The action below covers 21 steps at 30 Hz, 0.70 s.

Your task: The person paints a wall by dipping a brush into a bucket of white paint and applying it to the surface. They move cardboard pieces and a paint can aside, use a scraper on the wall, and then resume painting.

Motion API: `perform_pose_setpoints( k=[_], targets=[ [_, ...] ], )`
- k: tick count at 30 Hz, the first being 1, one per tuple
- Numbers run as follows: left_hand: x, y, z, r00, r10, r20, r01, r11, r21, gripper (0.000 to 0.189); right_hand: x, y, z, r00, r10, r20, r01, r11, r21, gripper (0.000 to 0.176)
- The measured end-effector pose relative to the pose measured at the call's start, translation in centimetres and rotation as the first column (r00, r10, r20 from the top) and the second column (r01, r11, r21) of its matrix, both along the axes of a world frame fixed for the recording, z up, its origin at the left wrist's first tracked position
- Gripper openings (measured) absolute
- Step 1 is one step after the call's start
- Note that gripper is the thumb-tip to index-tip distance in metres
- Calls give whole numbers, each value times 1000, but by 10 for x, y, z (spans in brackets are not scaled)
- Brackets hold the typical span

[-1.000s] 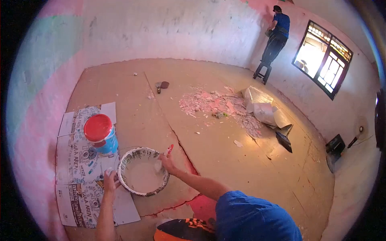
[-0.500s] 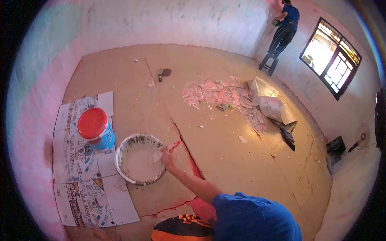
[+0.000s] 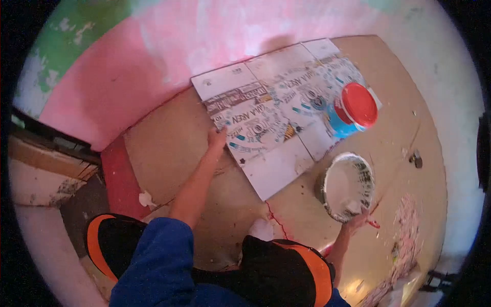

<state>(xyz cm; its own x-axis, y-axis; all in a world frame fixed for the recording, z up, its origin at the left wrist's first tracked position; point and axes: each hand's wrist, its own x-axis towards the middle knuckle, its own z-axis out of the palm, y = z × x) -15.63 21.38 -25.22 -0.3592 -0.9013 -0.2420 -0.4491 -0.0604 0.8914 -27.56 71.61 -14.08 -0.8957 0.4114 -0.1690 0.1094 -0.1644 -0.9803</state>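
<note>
My left hand point(image 3: 218, 137) is at the near-left edge of a flattened printed cardboard sheet point(image 3: 279, 176), its fingers closed on that edge. The sheet lies on the floor against the pink wall. In my right hand point(image 3: 355, 221) is a paintbrush point(image 3: 374, 224) with a red handle, its head low over the near rim of a round basin point(image 3: 328, 204). Pale, milky paint point(image 3: 345, 187) fills the basin, and dark and white smears coat its inside. A blue paint bucket point(image 3: 337, 123) with a red lid stands on the cardboard's far right corner.
Pink and white scraped paint flakes point(image 3: 404, 230) lie in a heap to the right. A scraper point(image 3: 417, 159) rests on the brown floor near the right wall. At the left, a red floor strip point(image 3: 123, 179) borders a doorway-like opening with a ledge.
My view has swung left towards the pink wall. My left hand has come into view at the cardboard's edge. My right hand still holds the paintbrush at the basin.
</note>
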Motion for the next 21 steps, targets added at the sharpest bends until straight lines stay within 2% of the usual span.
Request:
perform_pose_setpoints(
  k=[1,2,3,4,6,7,9,10,11,13,15,16,18,20,21],
  targets=[
    [12,-3,-5,1000,19,4,-19,1000,-2,32,0,-1,3,998,-53,20,52,996,75,42],
    [18,-2,-8,996,58,-75,-51,994,95,32,2,2,10,991,-130,31,124,981,152,42],
    [23,-2,-8,983,105,-150,-75,978,196,32,7,-12,33,990,-139,29,138,990,28,36],
    [23,5,-11,987,97,-131,-78,986,144,32,-6,4,4,989,-137,60,139,990,-18,36],
    [-9,8,-21,988,155,-8,-148,959,242,32,-80,15,-21,993,-104,63,101,994,45,37],
    [-2,4,-12,985,164,59,-173,957,232,32,-92,9,0,1000,12,29,-17,981,191,39],
    [-6,7,-18,932,357,64,-360,932,38,33,-145,17,8,994,55,95,-74,974,214,39],
    [-23,18,-3,924,377,58,-379,925,27,33,-176,27,-3,990,87,112,-111,967,230,40],
    [-43,31,2,880,447,157,-433,894,-117,33,-217,53,-51,998,-23,63,15,994,111,41],
    [-62,44,-1,790,554,262,-497,830,-254,33,-275,70,-65,998,-29,63,24,997,80,41],
    [-60,41,-32,745,593,306,-457,788,-413,36,-327,86,-74,997,-34,71,30,998,56,42],
    [-60,43,-44,730,613,302,-480,774,-413,36,-348,97,-79,998,-2,70,-14,973,229,38],
    [-66,48,-53,693,649,313,-512,750,-419,36,-388,98,-77,998,32,60,-53,917,395,36],
    [-70,54,-57,659,671,341,-533,736,-417,36,-419,92,-72,999,-38,20,34,981,192,35],
    [-70,58,-62,648,677,349,-541,732,-413,36,-445,109,-88,1000,-19,16,20,999,-39,35]
  ],
)
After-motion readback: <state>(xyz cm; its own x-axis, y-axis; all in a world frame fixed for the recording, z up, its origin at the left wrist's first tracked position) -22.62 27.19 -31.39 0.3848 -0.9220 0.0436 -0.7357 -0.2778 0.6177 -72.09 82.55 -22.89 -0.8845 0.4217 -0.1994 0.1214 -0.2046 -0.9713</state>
